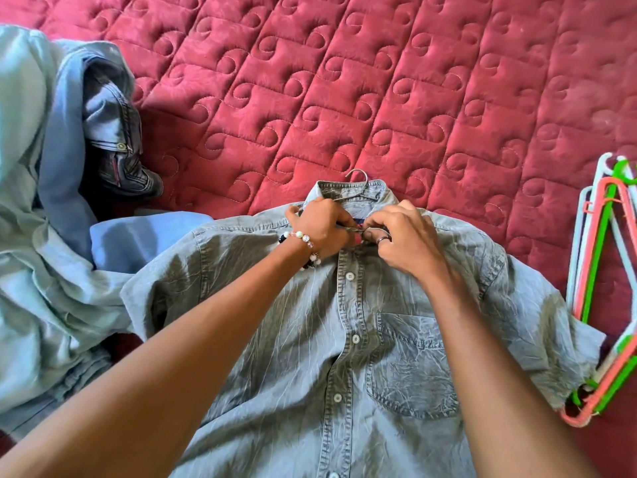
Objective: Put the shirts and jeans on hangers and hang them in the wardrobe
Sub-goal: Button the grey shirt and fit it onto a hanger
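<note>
A grey shirt (344, 339) lies front-up on a red quilt (379, 81), its collar pointing away from the person and its lower part running off the near edge of the view. A metal hook (358, 175) pokes out just past the collar, so a hanger sits inside the shirt, though only the hook and a bit of wire at the neck show. Both hands meet at the collar's front opening. The left hand (320, 225), with a beaded bracelet (306, 244) at its wrist, has its fingers curled and pinches the left edge of the placket at the neck. The right hand (403, 236), wearing a ring (383, 239), pinches the opposite edge, fingertips almost touching those of the other hand; whether a button is between them I cannot tell, as the fingers cover that spot. Lower down the placket several white buttons show, some fastened, with a gap open around the middle. A chest pocket (413, 363) sits under the right forearm. To the left, a heap of pale blue shirts (44, 236) spreads over the quilt, one sleeve touching the grey shirt's shoulder, and dark jeans (117, 132) lie bunched on top of the heap's far side. To the right, at the edge of the quilt, a bundle of plastic hangers (599, 270) in white, pink and green lies just beside the grey shirt's sleeve, its lower end touching the cuff.
</note>
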Action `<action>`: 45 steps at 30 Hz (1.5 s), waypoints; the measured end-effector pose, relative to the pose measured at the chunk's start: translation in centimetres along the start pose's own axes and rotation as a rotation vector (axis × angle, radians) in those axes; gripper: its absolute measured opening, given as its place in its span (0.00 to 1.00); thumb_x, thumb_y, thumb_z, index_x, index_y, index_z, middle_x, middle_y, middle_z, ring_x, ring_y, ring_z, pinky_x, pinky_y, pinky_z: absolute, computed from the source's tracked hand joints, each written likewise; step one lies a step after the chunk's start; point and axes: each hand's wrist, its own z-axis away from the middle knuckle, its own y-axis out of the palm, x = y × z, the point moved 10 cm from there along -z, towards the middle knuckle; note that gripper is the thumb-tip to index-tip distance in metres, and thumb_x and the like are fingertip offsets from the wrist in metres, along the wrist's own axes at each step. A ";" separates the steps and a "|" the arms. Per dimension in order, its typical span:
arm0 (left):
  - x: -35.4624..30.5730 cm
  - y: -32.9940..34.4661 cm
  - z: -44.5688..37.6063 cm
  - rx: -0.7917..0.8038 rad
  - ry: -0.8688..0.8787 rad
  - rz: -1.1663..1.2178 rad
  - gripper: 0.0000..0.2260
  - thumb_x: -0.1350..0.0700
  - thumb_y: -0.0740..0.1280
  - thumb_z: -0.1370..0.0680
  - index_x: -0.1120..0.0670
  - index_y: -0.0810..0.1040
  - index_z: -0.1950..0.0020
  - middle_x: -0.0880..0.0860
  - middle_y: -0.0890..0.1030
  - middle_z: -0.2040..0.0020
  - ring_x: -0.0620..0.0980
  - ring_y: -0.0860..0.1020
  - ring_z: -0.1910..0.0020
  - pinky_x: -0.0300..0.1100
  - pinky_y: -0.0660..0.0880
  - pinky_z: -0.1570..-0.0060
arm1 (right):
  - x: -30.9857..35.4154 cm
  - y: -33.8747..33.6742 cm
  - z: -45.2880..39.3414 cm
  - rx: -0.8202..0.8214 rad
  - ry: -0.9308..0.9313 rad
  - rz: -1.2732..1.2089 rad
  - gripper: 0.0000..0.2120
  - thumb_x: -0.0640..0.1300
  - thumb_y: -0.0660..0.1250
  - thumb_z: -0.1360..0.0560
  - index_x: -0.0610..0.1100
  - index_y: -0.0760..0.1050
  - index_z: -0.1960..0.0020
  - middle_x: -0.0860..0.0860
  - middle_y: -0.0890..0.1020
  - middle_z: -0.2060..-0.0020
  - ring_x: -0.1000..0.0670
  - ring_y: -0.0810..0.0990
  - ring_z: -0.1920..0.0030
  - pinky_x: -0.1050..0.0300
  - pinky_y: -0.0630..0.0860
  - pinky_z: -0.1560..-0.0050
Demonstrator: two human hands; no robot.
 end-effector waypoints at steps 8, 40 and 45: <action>-1.4 1.3 0.3 0.040 0.153 -0.146 0.08 0.49 0.63 0.23 0.49 0.80 0.50 0.49 0.77 0.49 0.50 0.66 0.36 0.61 0.57 0.36 | 0.8 0.3 1.0 -0.008 0.011 0.217 0.17 0.37 0.62 0.31 0.47 0.75 0.45 0.50 0.75 0.47 0.46 0.68 0.42 0.47 0.66 0.48; 1.0 1.8 1.8 -0.049 -0.044 0.272 0.15 0.50 0.63 0.23 0.50 0.78 0.68 0.41 0.71 0.77 0.54 0.75 0.58 0.58 0.71 0.46 | -1.4 2.6 9.0 -0.489 0.893 -0.856 0.07 0.41 0.75 0.30 0.41 0.85 0.52 0.46 0.86 0.59 0.51 0.81 0.63 0.51 0.81 0.56; -0.2 1.6 1.8 0.028 -0.025 -0.017 0.17 0.44 0.62 0.22 0.55 0.77 0.64 0.46 0.74 0.68 0.48 0.69 0.50 0.56 0.61 0.37 | -1.3 2.4 8.9 -0.426 0.846 -0.688 0.06 0.36 0.71 0.29 0.40 0.85 0.54 0.43 0.86 0.59 0.43 0.83 0.57 0.53 0.78 0.56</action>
